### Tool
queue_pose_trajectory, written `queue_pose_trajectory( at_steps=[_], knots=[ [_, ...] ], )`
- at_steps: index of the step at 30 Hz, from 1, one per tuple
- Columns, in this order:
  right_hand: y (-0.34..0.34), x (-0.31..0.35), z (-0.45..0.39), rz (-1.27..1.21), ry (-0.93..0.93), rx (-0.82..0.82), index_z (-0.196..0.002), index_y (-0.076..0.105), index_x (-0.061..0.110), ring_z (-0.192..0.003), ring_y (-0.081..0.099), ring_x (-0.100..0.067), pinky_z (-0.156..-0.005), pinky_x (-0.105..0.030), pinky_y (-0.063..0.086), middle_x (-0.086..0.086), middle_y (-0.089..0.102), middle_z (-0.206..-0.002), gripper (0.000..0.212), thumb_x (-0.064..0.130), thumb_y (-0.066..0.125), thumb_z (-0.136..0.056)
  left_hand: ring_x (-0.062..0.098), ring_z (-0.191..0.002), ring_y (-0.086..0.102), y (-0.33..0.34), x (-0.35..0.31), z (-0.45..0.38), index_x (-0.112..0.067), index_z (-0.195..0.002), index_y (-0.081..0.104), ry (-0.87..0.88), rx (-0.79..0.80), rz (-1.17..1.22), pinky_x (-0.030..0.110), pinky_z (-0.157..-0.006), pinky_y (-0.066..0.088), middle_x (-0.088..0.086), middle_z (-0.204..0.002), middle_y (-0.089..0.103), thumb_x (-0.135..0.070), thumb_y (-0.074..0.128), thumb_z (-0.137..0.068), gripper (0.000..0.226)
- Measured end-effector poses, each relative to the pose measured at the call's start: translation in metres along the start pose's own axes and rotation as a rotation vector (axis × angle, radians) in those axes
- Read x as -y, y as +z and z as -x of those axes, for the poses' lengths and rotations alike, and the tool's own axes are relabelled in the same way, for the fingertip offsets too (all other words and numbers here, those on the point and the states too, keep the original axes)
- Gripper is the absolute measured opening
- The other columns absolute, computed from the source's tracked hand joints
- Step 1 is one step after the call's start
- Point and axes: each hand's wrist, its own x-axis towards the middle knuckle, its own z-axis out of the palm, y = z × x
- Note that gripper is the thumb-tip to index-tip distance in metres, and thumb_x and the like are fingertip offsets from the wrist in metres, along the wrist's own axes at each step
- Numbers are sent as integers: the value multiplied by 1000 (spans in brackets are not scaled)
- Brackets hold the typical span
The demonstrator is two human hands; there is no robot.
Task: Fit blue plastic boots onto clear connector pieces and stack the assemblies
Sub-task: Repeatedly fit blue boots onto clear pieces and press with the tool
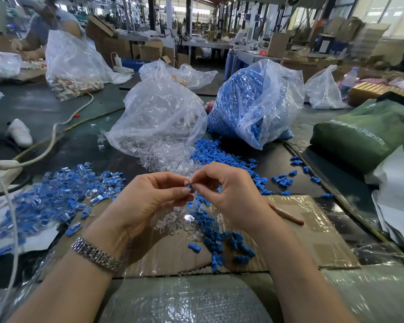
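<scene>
A clear connector piece [186, 183] is pinched in the fingertips of the left hand [147, 199], and a blue boot [191, 186] is pinched against it by the right hand [229, 192], above the counter [56, 108]. Finished assemblies [63, 194] are heaped at the left; loose boots [222, 248] are scattered on cardboard [313, 241] beneath.

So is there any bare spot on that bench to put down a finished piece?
Yes: the cardboard sheet is bare right of the pencil, and the dark tabletop between the cable and clear-parts bag. It is crowded under the hands and at the assembled pile.
</scene>
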Motion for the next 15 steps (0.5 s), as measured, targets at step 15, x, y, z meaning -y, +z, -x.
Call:
queue_pose_trajectory(
  at_steps=[15],
  knots=[
    [-34,-15,5,427,539,-13,-125,57,23,-114,56,-13,-102,-40,48,4,57,-122,49,57,66,-90,32,-92,75,-7,4,-7,-1,-91,78,18,-4,113,28,-75,62,26,-105,74,2,75,-72,19]
  ],
)
